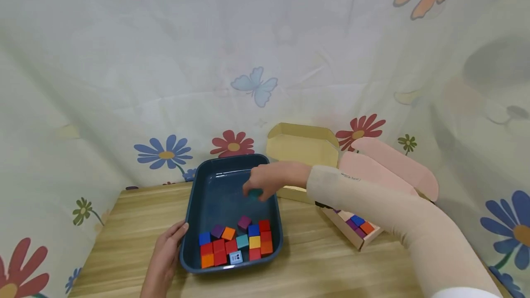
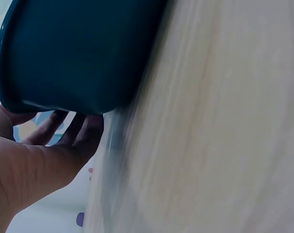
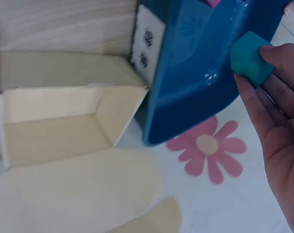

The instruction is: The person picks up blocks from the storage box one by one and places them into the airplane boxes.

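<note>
My right hand [image 1: 267, 179] pinches a teal cube [image 3: 251, 58] between thumb and fingertips. It hangs over the middle right of the deep blue tray [image 1: 223, 206]. Only a sliver of the cube shows below the fingers in the head view. My left hand [image 1: 164, 251] grips the tray's left side, thumb at the rim and fingers against the outer wall [image 2: 78, 63]. Several coloured cubes lie together at the tray's near end, among them an orange cube [image 1: 228, 233], a purple cube [image 1: 244, 223], a yellow cube [image 1: 254, 242] and a light blue cube with a dark print [image 1: 235, 257].
Right behind the tray stands a pale yellow cardboard box [image 1: 302, 148] with its lid up. Farther right, a pink-lidded box [image 1: 381, 164] holds more cubes, partly hidden by my right sleeve [image 1: 372, 197]. A flower-printed cloth [image 1: 198, 82] hangs behind the wooden table [image 1: 136, 215].
</note>
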{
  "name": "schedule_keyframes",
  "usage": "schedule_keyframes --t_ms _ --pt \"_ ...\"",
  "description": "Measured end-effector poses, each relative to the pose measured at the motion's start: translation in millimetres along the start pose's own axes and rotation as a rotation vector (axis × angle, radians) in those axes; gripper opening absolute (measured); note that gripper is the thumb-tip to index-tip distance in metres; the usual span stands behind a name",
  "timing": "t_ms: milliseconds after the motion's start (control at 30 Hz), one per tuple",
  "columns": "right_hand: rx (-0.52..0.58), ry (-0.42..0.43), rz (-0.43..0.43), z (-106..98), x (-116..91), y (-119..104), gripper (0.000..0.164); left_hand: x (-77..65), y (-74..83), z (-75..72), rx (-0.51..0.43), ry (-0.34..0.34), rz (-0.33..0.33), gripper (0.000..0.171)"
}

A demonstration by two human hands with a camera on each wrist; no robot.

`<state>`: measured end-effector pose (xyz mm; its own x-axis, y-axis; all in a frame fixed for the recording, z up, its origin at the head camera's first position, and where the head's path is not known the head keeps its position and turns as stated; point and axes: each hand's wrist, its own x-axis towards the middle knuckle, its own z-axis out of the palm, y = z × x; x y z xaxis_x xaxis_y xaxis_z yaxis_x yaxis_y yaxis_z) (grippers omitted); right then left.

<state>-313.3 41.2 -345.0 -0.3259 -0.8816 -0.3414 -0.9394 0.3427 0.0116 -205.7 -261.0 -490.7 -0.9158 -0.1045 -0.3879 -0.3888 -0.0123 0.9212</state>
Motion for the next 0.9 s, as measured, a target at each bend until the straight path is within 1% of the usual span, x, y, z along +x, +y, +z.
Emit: schedule_keyframes --t_ms 100,200,267,367,433,500,633,767,900 --pt "0.003 0.001 0.027 0.9 -14.6 4.8 0.039 -2.2 -2.0 3.1 0.011 0.021 0.013 0.063" --pt "0.006 0.011 0.031 3.6 -30.0 11.2 0.038 -3.1 -4.2 5.5 0.013 0.039 0.032 0.065" --pt "0.003 0.027 0.020 7.3 -40.7 15.7 0.037 -3.1 -5.4 6.2 0.019 0.051 0.042 0.065" --pt "-0.001 0.068 -0.020 15.2 -56.0 23.2 0.032 -2.5 -6.4 5.4 0.025 0.066 0.040 0.064" --pt "0.002 0.090 -0.035 20.8 -66.2 28.3 0.031 -2.2 -5.7 4.5 0.024 0.067 0.037 0.063" --pt "0.020 0.096 -0.031 25.6 -76.7 32.5 0.029 -2.0 -4.5 3.5 0.015 0.063 0.032 0.064" --pt "0.062 0.059 0.037 35.1 -95.9 38.5 0.030 -3.0 -2.3 2.5 -0.003 0.049 0.028 0.064" --pt "0.109 0.030 0.110 42.4 -110.4 41.8 0.030 -3.5 -2.4 2.4 -0.003 0.047 0.022 0.063" --pt "0.145 0.025 0.132 44.8 -121.1 41.6 0.030 -3.0 -4.3 3.4 -0.004 0.052 0.030 0.064"
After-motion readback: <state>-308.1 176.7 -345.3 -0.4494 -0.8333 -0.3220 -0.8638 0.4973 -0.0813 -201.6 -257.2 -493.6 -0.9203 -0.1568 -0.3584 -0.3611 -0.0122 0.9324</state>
